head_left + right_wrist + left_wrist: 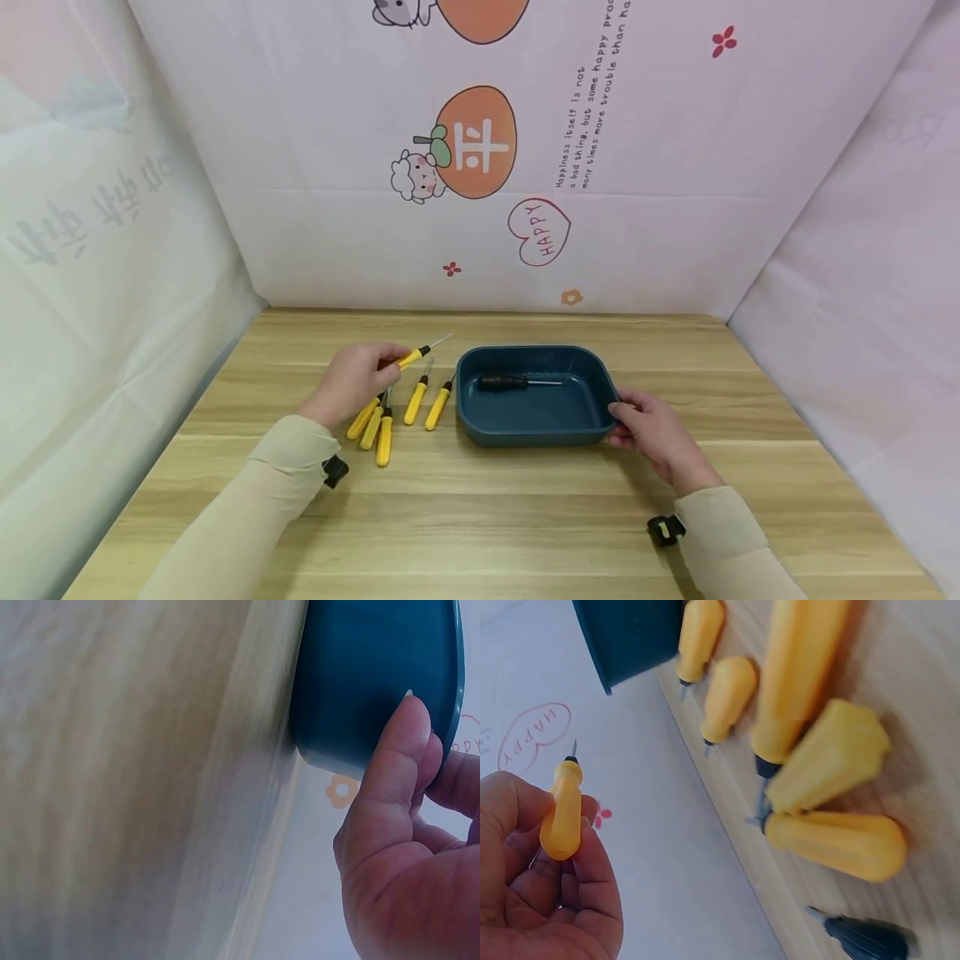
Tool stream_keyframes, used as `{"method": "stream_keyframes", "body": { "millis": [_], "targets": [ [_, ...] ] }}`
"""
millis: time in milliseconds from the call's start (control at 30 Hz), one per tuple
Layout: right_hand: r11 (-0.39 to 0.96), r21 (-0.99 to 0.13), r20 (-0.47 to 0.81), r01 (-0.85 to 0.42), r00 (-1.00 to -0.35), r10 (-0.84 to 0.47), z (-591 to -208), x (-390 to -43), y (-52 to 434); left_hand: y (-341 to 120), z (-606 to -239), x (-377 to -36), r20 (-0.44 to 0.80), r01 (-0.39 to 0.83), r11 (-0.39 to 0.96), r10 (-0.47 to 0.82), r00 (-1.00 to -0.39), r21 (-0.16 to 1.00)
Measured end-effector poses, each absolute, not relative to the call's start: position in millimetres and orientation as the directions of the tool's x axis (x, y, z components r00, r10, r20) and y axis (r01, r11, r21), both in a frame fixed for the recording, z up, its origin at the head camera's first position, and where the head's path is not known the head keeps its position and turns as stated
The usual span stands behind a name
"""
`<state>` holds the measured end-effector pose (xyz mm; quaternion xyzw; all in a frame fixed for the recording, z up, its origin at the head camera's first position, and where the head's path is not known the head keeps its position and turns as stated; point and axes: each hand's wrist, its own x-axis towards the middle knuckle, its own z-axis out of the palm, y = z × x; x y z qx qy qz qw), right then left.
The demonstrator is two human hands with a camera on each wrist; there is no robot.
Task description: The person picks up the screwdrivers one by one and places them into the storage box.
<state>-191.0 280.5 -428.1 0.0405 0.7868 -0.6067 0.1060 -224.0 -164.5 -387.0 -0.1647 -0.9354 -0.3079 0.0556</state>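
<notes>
As the near part of the wooden tabletop is crossed by two pale sleeves, five loose yellow screwdrivers are seen: three bunched together, two laid apart just beside the blue box. A black-handled driver is also caught by the left wrist view. Now the box's right side is gripped by the right hand, thumb over the rim, fingers against the outer wall; inside the glossy, round-cornered shell, a black screwdriver is laid flat nearer the far wall. And here, raised above the tabletop left of the box, a yellow screwdriver is pinched in the left hand: rounded butt, ringed neck, black collar, slim metal shaft tilted up and rightward. Beyond, the white cloth is printed with an orange fruit.
</notes>
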Motion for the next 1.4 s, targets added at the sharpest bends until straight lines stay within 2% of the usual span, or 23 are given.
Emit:
{"method": "stream_keyframes", "body": {
  "millis": [467, 900, 1400],
  "targets": [
    [0.255, -0.950, -0.203, 0.180, -0.977, -0.066, -430, -191, 281, -132, -376, -224, 0.206, 0.392, 0.716, 0.337, -0.919, 0.577],
    [0.256, -0.949, -0.205, 0.184, -0.977, -0.058, -428, -188, 280, -97, -373, -228, 0.276, 0.535, 0.699, 0.459, -0.845, 0.475],
    [0.247, -0.954, -0.192, 0.171, -0.979, -0.063, -428, -187, 281, -53, -383, -236, 0.207, 0.589, 0.724, 0.554, -0.806, 0.358]
  ]
}}
